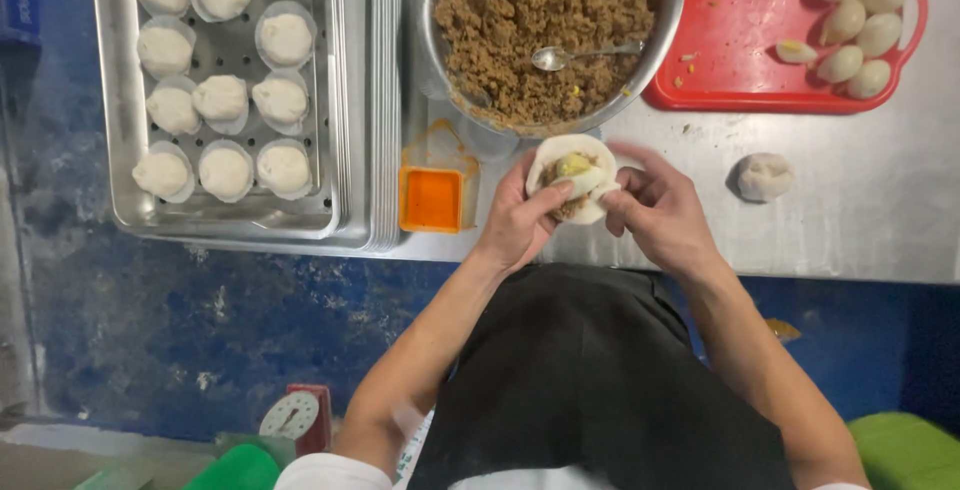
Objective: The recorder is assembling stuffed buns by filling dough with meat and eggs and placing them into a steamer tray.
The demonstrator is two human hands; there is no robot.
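My left hand (515,222) cups a round white dough wrapper (553,151) with brown filling and a piece of egg in its middle; the thumb presses on the filling. My right hand (655,208) pinches the wrapper's right edge. Just beyond them stands a large metal bowl (657,10) of brown minced filling (530,10) with a spoon (565,55) lying in it. A ball of dough (764,177) rests on the steel table (860,210) to the right of my hands.
A stack of perforated metal trays (350,100) at the left holds several finished white buns (222,98) on paper. A red tray (740,50) at the back right carries several peeled eggs (845,20). An orange box (432,198) sits beside the bowl. A small scale (295,415) stands below.
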